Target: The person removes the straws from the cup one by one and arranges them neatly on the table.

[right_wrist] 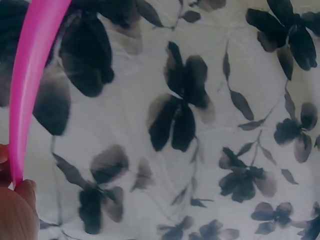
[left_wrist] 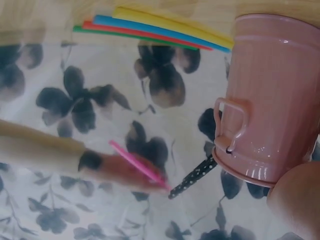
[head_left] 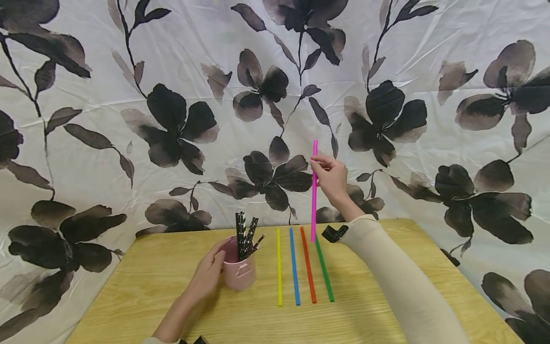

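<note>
Pinching the pink straw (head_left: 314, 205) between thumb and fingers, the right hand (head_left: 331, 177) holds it upright near the middle of the worktop's (head_left: 150, 286) far edge, a narrow grip above the straw's midpoint. The left hand (head_left: 209, 270) grips the pink mug (head_left: 239, 277) by the side nearest the worktop's left edge. As for progress, the work looks partway along: several black-and-white patterned straws (head_left: 238, 239) stand in the mug, while the yellow straw (head_left: 279, 267), blue straw (head_left: 294, 267), red straw (head_left: 308, 265) and green straw (head_left: 324, 267) lie apart in a row, far ends near the worktop's far edge, and seem left to be dealt with; the pink one is neither in the mug nor laid down. Its lower end overlaps the row in the head view, though it probably hangs clear of the wood. Only the head view looks into the mug; the left wrist view gives its outer wall and looped handle (left_wrist: 245, 124) instead, with just a dotted bit poking past the rim. The right wrist view shows the pinch close up against the floral cloth (right_wrist: 125, 120), without any worktop.
</note>
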The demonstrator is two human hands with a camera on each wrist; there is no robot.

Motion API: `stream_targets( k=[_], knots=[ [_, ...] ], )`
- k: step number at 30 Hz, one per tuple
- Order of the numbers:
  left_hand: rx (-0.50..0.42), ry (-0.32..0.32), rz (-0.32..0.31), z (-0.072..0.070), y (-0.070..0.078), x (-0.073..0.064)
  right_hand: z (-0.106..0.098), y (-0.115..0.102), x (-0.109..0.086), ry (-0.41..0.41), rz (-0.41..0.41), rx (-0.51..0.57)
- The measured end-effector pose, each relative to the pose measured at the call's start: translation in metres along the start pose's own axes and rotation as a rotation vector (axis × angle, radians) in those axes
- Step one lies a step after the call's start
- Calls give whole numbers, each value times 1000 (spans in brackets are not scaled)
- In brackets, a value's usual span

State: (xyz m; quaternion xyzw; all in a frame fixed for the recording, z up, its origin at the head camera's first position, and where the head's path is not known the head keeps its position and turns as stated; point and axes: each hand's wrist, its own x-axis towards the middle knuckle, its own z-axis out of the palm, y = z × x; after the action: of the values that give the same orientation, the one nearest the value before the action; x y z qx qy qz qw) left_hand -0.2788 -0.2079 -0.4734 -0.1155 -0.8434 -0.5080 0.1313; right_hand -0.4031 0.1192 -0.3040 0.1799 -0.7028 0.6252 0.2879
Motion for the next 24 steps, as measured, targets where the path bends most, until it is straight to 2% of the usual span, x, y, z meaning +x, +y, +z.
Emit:
stream_targets(
  k=[4,8,10,14,17,21,24],
  knots=[
    [19,21,9,-1,1,-2,-11,28,-6,6,51,-88],
    [28,10,29,-2,1,-3,-23,46,-13,15,118,-176],
    [23,1,23,-2,3,-4,-29,54,-18,-3,156,-192],
    [21,-6,9,-4,17,-7,-39,68,-28,-70,189,-205],
    [35,-4,16,-3,14,-6,-45,77,-34,-114,194,-222],
    [41,5,31,0,-2,-3,-51,91,-44,-152,232,-282],
    [40,22,31,2,-2,-2,-54,100,-50,-174,253,-309]
  ],
)
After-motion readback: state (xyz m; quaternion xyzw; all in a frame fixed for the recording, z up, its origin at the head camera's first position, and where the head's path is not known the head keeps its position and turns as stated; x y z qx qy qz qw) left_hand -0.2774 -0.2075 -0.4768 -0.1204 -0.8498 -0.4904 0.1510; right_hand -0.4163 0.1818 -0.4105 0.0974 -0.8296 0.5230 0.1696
